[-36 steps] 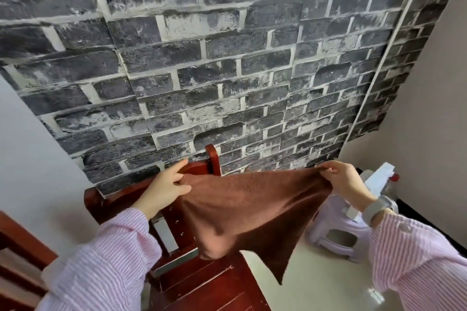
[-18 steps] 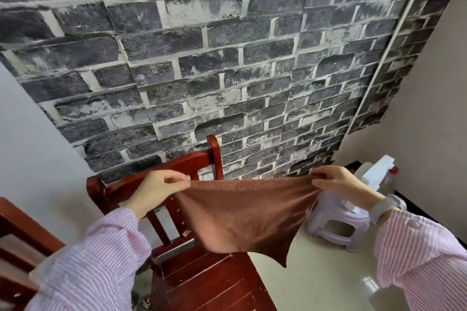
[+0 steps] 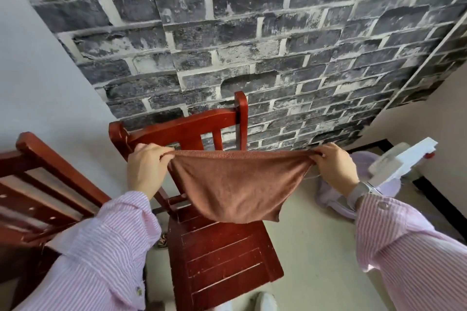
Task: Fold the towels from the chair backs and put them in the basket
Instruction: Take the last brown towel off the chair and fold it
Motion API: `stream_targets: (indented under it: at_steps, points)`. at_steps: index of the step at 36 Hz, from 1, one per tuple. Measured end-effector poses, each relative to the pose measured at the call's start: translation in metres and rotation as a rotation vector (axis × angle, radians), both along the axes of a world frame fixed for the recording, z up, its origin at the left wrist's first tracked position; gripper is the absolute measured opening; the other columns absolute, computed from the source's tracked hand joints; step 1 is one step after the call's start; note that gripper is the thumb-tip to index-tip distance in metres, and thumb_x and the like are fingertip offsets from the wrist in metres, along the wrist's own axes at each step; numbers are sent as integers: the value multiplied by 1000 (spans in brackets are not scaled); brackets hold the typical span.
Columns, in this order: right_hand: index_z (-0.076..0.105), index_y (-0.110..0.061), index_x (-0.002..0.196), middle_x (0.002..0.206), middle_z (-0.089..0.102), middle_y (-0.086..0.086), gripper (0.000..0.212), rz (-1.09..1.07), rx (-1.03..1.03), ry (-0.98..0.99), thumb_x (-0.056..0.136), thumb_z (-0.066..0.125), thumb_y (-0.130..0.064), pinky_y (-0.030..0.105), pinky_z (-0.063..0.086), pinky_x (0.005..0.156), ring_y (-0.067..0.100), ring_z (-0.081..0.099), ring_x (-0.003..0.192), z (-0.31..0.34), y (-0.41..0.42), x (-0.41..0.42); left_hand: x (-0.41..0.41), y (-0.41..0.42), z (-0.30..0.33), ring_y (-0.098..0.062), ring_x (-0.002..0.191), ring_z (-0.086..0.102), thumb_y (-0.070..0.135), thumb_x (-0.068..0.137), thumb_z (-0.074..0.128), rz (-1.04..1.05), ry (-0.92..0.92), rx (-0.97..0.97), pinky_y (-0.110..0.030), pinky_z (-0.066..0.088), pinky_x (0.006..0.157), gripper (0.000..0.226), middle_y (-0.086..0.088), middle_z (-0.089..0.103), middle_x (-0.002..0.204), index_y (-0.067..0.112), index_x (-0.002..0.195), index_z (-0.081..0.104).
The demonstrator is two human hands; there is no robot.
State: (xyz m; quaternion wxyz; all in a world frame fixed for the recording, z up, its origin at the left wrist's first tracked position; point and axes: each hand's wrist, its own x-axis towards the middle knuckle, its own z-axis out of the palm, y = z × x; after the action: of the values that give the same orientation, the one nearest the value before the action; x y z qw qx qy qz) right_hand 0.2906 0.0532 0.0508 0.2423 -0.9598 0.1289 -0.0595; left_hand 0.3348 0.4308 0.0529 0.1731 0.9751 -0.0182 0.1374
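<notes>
A brown towel hangs stretched between my two hands above the seat of a red wooden chair. My left hand pinches its left top corner. My right hand pinches the right top corner. The top edge is taut and level, and the rest sags down in a rounded fold. The towel hangs free of the chair back. No basket is in view.
A second red chair stands at the left. A pale purple plastic stool with white objects on it sits at the right by the wall. The grey brick-pattern wall is close behind the chair.
Both hands have drawn the towel down and towards me, off the chair back, and pulled its top edge straight. The hanging point has folded up into a shorter sag.
</notes>
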Motion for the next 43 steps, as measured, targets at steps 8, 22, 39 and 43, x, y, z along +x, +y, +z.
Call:
stream_targets:
  at_steps: [8,22,39,43]
  points:
    - [64,1,99,96,62,19,19,58,63,-183,87,49,-4,34,43,77,35,60,87,-47,31,-18,-46,34,-43,-26,85,51,9,79,69,0,-201,-33,-33,37,78,14,-9,69,86,7,92,73]
    - [71,-13,101,95,60,11,20,73,128,501,84,62,-9,36,47,73,31,60,83,-239,62,-149,-173,77,-250,-22,80,51,2,69,72,-83,300,-66,-31,40,72,17,-6,68,81,9,84,74]
    - [54,-22,124,129,51,7,47,209,57,1262,83,41,-4,31,39,100,24,49,119,-367,89,-198,-195,75,-386,-25,113,48,13,77,55,-291,1006,103,-35,38,96,38,0,57,122,20,114,64]
    - [62,-13,114,120,57,18,36,119,60,995,86,42,-5,39,46,91,37,56,107,-392,94,-155,-149,58,-401,-30,108,52,11,84,54,-162,782,-2,-41,43,92,31,-9,55,119,10,114,60]
